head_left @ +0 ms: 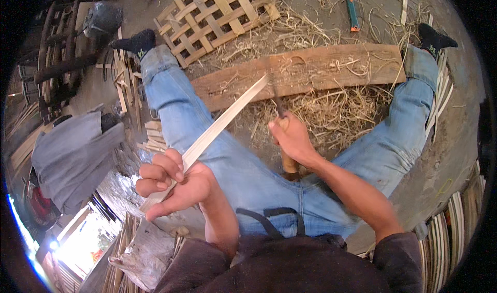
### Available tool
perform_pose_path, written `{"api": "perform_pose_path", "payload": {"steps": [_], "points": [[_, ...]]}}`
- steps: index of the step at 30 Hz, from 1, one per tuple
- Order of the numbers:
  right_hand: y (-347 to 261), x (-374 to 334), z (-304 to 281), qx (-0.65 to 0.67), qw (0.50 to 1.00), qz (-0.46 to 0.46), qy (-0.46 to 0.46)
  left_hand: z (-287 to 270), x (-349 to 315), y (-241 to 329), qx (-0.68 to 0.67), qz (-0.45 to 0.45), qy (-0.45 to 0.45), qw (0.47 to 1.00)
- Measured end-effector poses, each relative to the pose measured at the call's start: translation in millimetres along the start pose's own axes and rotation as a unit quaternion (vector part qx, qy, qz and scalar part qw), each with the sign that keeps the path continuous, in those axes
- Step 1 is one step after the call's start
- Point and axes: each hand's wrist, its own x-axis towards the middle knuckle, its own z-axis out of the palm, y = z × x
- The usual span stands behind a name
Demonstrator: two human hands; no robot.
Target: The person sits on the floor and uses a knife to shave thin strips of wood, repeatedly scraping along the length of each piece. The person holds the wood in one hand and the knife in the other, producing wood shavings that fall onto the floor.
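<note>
My left hand (173,181) is closed around the lower end of a long, flat, pale bamboo strip (228,118), which slants up and to the right over my left thigh. In my right hand (296,142) is a knife (289,164), its wooden handle running down through the fist. The thin dark blade points away from me and is blurred. It lies close to the strip's far tip; whether they touch I cannot tell. Just beyond both stands a worn wooden board (331,68) between my outstretched legs, with curled shavings (331,112) heaped on its near side.
A woven bamboo lattice panel (220,21) lies past my left foot. Farther off is a tool with a green and orange handle (351,11). Bundled strips (450,231) lie at the lower right, and a grey cloth (70,156) hangs at the left.
</note>
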Motion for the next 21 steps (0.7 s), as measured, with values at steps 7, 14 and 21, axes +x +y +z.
{"api": "perform_pose_path", "payload": {"steps": [7, 14, 21], "points": [[-63, -9, -17, 0.471, 0.877, 0.075, 0.063, 5, -88, 23, 0.071, -0.118, 0.045, 0.990], [-98, -39, -54, 0.504, 0.858, -0.039, 0.092, -52, -147, 60, 0.155, -0.263, -0.084, 0.948], [-111, -57, -68, 0.420, 0.894, -0.109, 0.113, -77, -91, 90, 0.255, -0.231, -0.411, 0.844]]}}
